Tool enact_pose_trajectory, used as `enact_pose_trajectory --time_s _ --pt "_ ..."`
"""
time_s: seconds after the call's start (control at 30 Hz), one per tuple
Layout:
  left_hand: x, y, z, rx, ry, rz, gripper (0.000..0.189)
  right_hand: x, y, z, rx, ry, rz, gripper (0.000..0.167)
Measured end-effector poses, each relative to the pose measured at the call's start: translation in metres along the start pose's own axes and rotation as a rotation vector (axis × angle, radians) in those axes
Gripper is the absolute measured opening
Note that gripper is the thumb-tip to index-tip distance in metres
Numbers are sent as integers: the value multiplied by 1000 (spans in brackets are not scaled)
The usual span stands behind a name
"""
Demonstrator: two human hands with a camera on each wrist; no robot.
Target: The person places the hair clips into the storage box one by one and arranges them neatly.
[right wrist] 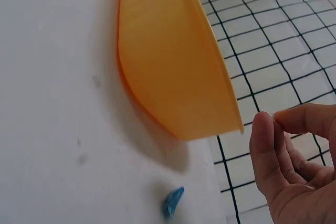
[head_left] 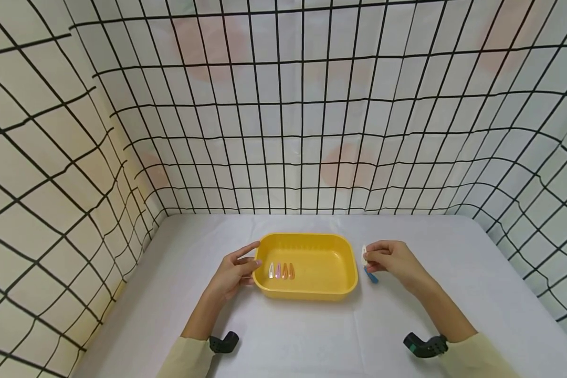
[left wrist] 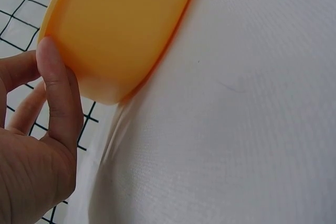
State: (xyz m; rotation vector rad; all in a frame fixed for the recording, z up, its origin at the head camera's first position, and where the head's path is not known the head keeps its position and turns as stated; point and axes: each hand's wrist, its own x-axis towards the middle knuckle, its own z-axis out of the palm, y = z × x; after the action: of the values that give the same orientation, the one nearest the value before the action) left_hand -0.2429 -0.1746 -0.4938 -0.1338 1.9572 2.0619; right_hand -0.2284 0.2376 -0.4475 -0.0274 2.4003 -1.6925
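Observation:
A yellow tray [head_left: 304, 293] stands on the white table. Several small hair clips [head_left: 277, 271] lie side by side in its left half, one whitish, one pinkish-purple and the others orange. My left hand [head_left: 230, 275] pinches the tray's left rim, with the thumb on the near side, as the left wrist view shows [left wrist: 44, 150]. Just off the right end of the tray, my right hand [head_left: 397, 261] pinches a small white hair clip [head_left: 364, 254] between thumb and forefinger; in the right wrist view it is almost hidden by the fingertips. Beneath that hand a blue hair clip [head_left: 371, 276] lies on the table.
A white cloth covers the table [head_left: 307, 341]. Black wire grid [head_left: 288, 136] rises behind it and along both sides, with pale sheeting beyond. A dark wrist camera [head_left: 224, 342] is strapped to the left wrist, another [head_left: 425, 346] to the right.

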Motion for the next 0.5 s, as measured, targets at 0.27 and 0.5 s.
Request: enact_pose_trajectory --time_s 0.27,0.5 --pt "-2 1 2 -2 2 10 59 11 -7 22 36 -47 -29 30" --pt "-5 3 2 6 8 14 58 21 -12 39 57 -73 -28 30"
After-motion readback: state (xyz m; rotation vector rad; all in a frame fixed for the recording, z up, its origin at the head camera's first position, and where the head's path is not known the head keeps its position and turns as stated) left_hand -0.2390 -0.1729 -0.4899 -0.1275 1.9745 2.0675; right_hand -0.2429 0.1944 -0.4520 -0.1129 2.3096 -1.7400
